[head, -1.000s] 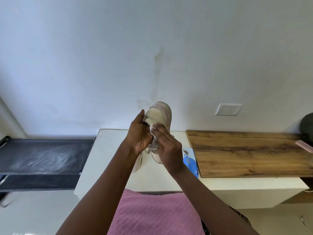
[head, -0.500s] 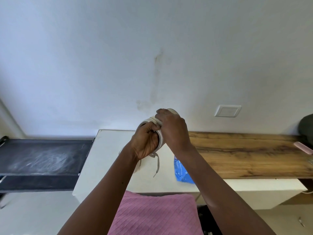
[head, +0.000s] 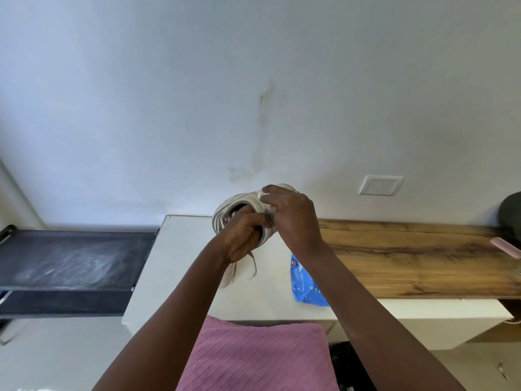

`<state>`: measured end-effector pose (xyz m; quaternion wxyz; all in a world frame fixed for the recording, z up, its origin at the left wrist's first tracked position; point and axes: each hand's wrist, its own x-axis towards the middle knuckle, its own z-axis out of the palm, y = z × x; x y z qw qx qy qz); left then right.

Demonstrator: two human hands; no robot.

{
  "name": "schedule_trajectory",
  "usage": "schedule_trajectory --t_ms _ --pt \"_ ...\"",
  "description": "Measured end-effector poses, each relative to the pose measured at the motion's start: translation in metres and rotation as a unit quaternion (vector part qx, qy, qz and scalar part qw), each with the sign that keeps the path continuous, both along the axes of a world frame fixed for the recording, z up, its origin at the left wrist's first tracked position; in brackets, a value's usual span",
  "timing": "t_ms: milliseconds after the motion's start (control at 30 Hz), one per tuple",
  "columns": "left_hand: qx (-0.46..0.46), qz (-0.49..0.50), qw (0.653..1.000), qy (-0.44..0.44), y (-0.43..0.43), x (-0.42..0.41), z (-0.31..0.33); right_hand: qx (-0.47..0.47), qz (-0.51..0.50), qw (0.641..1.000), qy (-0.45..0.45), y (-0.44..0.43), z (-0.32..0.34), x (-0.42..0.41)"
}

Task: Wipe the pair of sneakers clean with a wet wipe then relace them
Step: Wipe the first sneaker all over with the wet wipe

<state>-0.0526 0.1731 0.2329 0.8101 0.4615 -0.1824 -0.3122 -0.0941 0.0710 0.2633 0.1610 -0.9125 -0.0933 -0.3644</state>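
The left hand keeps a clenched grip on the sneaker, raised above the white surface. The right hand pinches what looks like the wet wipe against its heel. Hard rubbing could twist the shoe loose, or snag the dangling lace.

Arms extended, left hand grips the sneaker, right hand holds a wipe against it.

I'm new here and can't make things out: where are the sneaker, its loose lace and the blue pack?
sneaker (head: 248, 198): head view, white side by the opening.
loose lace (head: 255, 265): head view, middle of the dangling end.
blue pack (head: 306, 289): head view, its bare front face.
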Motion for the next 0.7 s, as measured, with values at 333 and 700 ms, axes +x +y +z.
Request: schedule_trajectory --t_ms 333,700 --pt "0.142 -0.004 0.98 -0.138 0.0 -0.002 -0.009 -0.006 0.05 0.998 0.039 -0.007 0.004 0.011" --pt "0.199 0.027 0.961 -0.189 0.0 -0.014 0.003 0.086 0.08 0.993 0.022 -0.022 -0.015 -0.009"
